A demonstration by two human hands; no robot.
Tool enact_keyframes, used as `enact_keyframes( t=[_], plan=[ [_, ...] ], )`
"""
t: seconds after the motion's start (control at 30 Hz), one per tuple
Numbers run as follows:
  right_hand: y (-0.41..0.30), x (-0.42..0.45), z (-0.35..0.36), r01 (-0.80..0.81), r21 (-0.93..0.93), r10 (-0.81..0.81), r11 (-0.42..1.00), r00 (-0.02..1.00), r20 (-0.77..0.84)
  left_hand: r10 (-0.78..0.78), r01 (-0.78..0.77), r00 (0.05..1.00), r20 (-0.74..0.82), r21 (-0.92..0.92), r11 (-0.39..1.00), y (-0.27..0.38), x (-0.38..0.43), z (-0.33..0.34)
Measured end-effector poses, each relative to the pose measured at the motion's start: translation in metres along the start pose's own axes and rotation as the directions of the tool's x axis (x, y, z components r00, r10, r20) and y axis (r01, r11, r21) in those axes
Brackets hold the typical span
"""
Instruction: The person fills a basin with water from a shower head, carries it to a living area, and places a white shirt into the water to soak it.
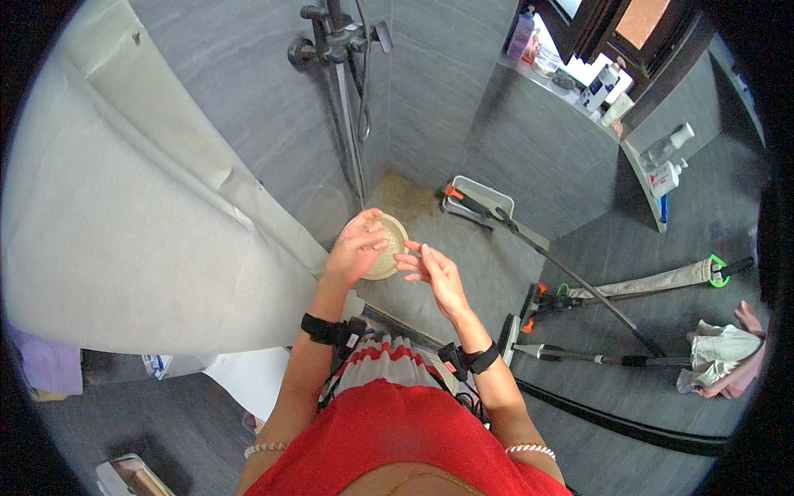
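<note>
Over a round beige basin (392, 271) on the shower floor, my two hands are raised close together. My left hand (355, 249) covers the basin's left part, its fingers loosely bent and slightly blurred, with nothing visible in them. To the right of the rim, my right hand (435, 273) has its fingers spread towards the left hand and holds nothing. Something shiny, perhaps water, shows inside the basin between the hands. The shower column (350, 124) comes down the wall just behind the basin.
A white shower curtain (142, 217) hangs at left. Beyond the basin stands a grey rectangular bucket (490, 191) with a mop-like tool (552, 254) leaning across it. More long-handled cleaning tools (583, 354) line the right wall. Bottles (600, 87) stand on the ledge and corner shelf (645, 180).
</note>
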State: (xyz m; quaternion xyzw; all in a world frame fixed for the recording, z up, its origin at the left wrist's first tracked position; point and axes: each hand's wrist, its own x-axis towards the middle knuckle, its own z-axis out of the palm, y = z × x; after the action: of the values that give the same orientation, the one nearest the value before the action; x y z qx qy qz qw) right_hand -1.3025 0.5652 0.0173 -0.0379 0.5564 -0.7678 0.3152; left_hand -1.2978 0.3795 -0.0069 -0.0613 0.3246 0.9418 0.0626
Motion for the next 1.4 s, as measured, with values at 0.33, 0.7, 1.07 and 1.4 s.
enact_keyframes(
  t=[0.33, 0.7, 1.07, 1.4],
  plan=[
    [0.007, 0.003, -0.013, -0.057, 0.015, 0.058, 0.998, 0.99, -0.126, 0.473, -0.147, 0.837, -0.274, 0.721, 0.677, 0.113, 0.088, 0.025],
    [0.026, 0.059, -0.054, -0.063, -0.06, 0.046, 0.996, 0.968, -0.245, 0.498, -0.031, 0.756, -0.425, 0.736, 0.676, 0.119, 0.141, -0.03],
    [-0.031, 0.301, -0.062, 0.278, -0.542, -0.37, 0.793, 0.927, -0.066, 0.403, 0.052, 0.747, -0.528, 0.651, 0.757, 0.076, 0.082, -0.104],
    [-0.072, 0.435, -0.018, 0.305, -0.679, -0.476, 0.667, 0.877, -0.073, 0.208, 0.241, 0.756, -0.621, 0.559, 0.794, 0.064, 0.047, -0.132]
  ],
)
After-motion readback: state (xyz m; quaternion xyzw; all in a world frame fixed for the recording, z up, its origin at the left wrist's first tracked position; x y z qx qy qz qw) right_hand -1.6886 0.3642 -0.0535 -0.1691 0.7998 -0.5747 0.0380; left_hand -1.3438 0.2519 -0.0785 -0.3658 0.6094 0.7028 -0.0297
